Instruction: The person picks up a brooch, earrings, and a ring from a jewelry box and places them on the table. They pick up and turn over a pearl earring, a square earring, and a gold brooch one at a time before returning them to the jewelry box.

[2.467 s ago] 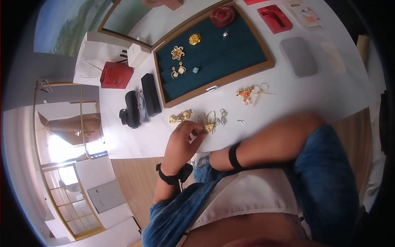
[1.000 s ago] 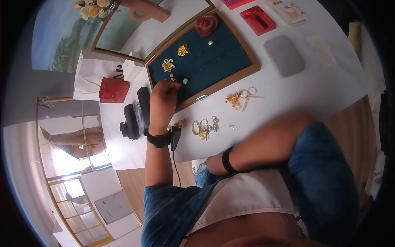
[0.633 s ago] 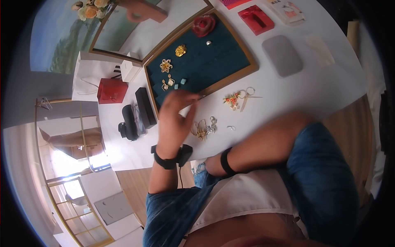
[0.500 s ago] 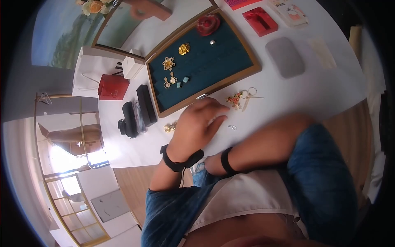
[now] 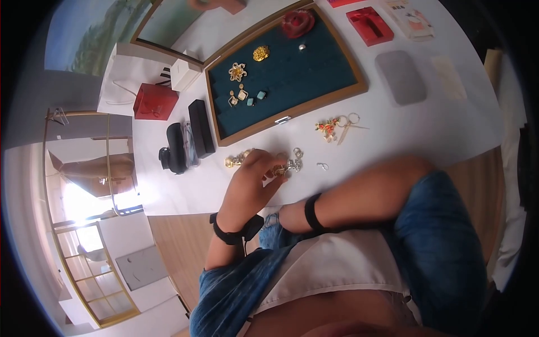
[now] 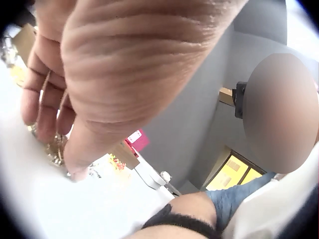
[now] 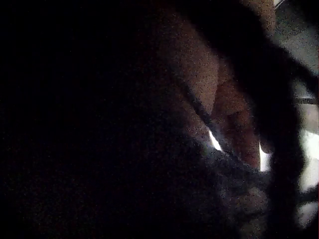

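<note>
In the head view my left hand (image 5: 251,182) bends over a small pile of jewelry at the table's near edge. Its thumb and fingers curl around a gold hoop piece; thin gold curves show against the fingers (image 6: 52,107) in the left wrist view. Silver jewelry (image 5: 294,163) lies right by the fingertips, and gold jewelry (image 5: 238,158) partly shows behind the hand. My right hand (image 5: 292,217) is low at the table edge, mostly hidden; the right wrist view is very dark. Two turquoise earrings (image 5: 256,98) lie in the open wooden jewelry case (image 5: 314,106).
The case also bears gold flower brooches (image 5: 237,72), square drop earrings and a red flower (image 5: 297,23). Orange-beaded jewelry (image 5: 328,129) and a small silver piece (image 5: 322,166) lie nearer. Black cases (image 5: 201,126), a red bag (image 5: 156,101) and a grey box (image 5: 401,77) stand around.
My left hand went from the pile to the case and back to the pile. A second turquoise earring now lies beside the first. The right arm stays at the table edge.
</note>
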### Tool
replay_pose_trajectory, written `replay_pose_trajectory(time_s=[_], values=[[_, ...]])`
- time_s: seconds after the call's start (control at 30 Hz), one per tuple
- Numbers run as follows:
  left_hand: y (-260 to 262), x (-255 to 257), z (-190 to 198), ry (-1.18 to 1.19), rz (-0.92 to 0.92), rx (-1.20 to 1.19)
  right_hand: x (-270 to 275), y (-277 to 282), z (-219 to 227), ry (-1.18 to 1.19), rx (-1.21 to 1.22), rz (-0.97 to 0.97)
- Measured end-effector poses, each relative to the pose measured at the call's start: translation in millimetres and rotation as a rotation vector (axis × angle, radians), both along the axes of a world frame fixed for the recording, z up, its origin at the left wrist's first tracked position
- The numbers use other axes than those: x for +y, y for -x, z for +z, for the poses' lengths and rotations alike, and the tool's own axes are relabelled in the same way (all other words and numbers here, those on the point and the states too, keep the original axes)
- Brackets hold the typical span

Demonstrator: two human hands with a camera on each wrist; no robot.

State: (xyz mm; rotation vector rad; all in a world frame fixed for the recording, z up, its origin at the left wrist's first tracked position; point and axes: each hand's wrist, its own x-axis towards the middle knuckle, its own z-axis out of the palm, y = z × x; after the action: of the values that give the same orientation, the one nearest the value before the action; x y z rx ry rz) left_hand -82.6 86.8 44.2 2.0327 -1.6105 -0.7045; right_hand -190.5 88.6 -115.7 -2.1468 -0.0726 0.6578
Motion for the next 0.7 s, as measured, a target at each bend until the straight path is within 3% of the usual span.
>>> replay_pose_trajectory(time_s=[0.13,0.2,0.33,0.4,0.47,0.57,0.63,0.7], values=[[3,-5,-10,0.070,0.017,-0.027,-13,4,21,0.196,-0.156,0.262],[5,-10,-13,0.099,0.013,-0.067,-21,5,33,0.146,-0.152,0.277],[4,-19,-16,0.136,-0.004,-0.135,-2,-6,8,0.281,-0.231,0.373],[11,-25,-11,0.140,-0.014,-0.125,-9,6,7,0.181,-0.336,0.265],[17,-36,-8,0.171,-0.084,-0.095,-3,6,3,0.114,-0.275,0.112],[30,-63,3,0.251,-0.227,-0.106,9,14,-8,-0.119,-0.203,-0.286],[38,-83,4,0.277,-0.303,-0.137,24,9,-36,-0.062,-0.325,-0.199],[44,-101,1,0.262,-0.344,-0.175,45,-12,-92,0.253,-0.588,0.311]])
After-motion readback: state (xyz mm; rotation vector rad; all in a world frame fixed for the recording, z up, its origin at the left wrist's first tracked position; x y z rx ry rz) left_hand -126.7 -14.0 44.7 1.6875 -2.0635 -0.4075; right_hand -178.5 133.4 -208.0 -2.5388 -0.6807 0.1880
